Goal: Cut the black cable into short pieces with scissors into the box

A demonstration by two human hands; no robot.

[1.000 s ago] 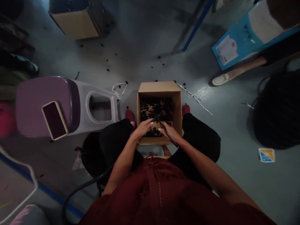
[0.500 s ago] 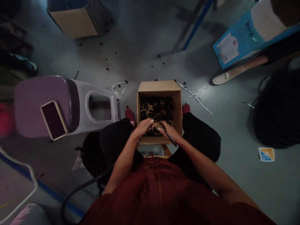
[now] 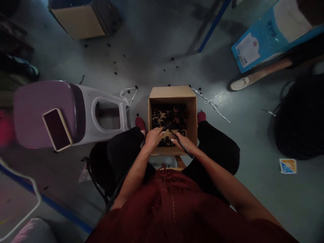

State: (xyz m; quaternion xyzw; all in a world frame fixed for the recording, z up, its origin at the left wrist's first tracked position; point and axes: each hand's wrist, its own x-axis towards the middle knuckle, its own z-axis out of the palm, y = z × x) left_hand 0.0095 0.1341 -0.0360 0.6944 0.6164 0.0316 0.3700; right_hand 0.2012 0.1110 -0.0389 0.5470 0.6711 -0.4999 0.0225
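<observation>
Cardboard box (image 3: 172, 93) sits open between the seated person's knees, a placement that seems to keep it right under both hands. Dark lumps (image 3: 168, 114) lie unevenly across its base, with pale cardboard showing through in patches. In the head view, the right hand (image 3: 182, 143) is closed narrowly on a slender black tool (image 3: 186, 151), which crosses the near box wall and points into the box. Its exact kind is hard to make out. The left hand (image 3: 154, 138) curves inward over the box, its fingers (image 3: 160, 133) near the tool's far end. Whether they grip the tool, a lump or nothing cannot be told. Both hands hide part of the contents, and the box's near base is out of sight.

Black trousers (image 3: 124, 148) and a dark red top (image 3: 172, 209) fill the lower view, with red shoes (image 3: 140, 123) at either side of the box. A phone (image 3: 57, 130) rests on a lilac plastic stool (image 3: 103, 114) to the left. Scattered dark bits (image 3: 172, 59) and white plastic strapping (image 3: 211, 104) lie on the grey floor (image 3: 157, 44). A blue carton (image 3: 258, 44) and a black bag (image 3: 298, 118) are cut off or dim at the right.
</observation>
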